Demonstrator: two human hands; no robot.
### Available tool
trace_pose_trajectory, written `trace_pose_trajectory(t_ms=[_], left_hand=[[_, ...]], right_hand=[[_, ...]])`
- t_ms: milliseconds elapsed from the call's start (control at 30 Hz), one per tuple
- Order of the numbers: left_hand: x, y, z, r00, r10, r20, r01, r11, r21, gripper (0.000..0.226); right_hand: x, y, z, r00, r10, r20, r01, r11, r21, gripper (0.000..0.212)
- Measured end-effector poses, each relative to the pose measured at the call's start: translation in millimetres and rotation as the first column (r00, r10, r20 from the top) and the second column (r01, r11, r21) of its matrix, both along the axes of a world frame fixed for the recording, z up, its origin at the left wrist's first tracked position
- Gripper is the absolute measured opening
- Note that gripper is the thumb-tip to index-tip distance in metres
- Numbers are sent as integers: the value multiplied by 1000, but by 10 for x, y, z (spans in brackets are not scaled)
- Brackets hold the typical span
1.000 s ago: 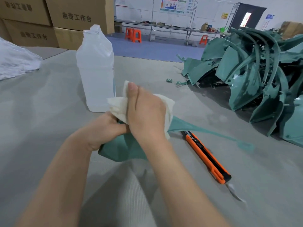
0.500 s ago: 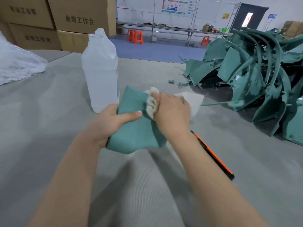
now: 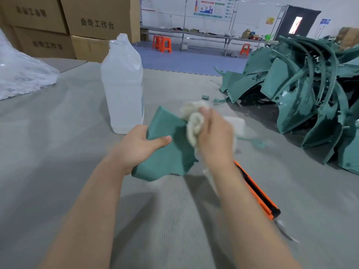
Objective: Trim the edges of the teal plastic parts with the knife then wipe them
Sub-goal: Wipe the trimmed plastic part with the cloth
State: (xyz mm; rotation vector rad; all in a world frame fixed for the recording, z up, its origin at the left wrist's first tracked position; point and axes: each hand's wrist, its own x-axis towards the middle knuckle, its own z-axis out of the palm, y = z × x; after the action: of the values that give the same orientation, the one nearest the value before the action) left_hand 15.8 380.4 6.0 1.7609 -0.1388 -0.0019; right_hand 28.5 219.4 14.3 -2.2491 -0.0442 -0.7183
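Item, teal part (image 3: 165,144): I see it now tilted up off the desk mid-surface, left hand (image 3: 138,146) gripping its near edge; right hand (image 3: 213,136) clenching cloth (image 3: 194,123), shifted to the upper edge. Knife (image 3: 258,195) idle beside; wiping underway.

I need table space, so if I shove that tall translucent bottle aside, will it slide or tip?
The bottle is tall on a narrow base, so a push near its top would probably tip it. It looks light, perhaps nearly empty, though that's hard to tell. The textured mat may grip its base.

The right forearm hides the knife's (image 3: 258,193) handle top; its blade tip is blurred.
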Motion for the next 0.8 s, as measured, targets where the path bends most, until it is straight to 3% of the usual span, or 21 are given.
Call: trace_pose_trajectory(t_ms=[67, 133, 200, 300, 367, 533, 600, 667, 733, 800], left_hand=[[8, 14, 2, 999, 48, -6, -48, 994, -96, 10], [37, 42, 9, 992, 120, -45, -127, 971, -204, 1], [53, 21, 14, 986, 157, -63, -168, 956, -242, 2], [54, -113, 11, 986, 162, -41, -167, 964, -205, 10], [38, -193, 8, 978, 207, -15, -206, 962, -180, 18], [31, -190, 58, 907, 421, 19, -402, 876, -266, 41], [21, -161, 38, 925, 379, 15, -360, 892, -274, 41], [26, -153, 1, 949, 311, -47, -308, 885, -349, 41], [60, -178, -16, 954, 270, -131, -300, 854, -425, 44], [83, -236, -21, 953, 251, -171, -303, 815, -495, 43]], right_hand=[[-171, 332, -147, 963, 268, 2, -267, 962, -63, 35], [-226, 437, -256, 920, 392, -17, -390, 911, -133, 50], [-134, 409, -279, 930, 358, -77, -366, 917, -160, 58], [49, 376, -211, 953, 159, -259, -213, 957, -196, 63], [77, 438, -140, 948, 149, -280, -193, 972, -136, 63], [-279, 762, -94, 917, 393, -67, -373, 905, 205, 48], [-503, 780, -184, 905, 426, 3, -423, 897, 130, 51], [-604, 692, -298, 917, 396, 41, -391, 914, -106, 56], [-513, 584, -318, 948, 316, -34, -312, 905, -290, 61], [-313, 482, -282, 977, 162, -136, -201, 912, -357, 60]])
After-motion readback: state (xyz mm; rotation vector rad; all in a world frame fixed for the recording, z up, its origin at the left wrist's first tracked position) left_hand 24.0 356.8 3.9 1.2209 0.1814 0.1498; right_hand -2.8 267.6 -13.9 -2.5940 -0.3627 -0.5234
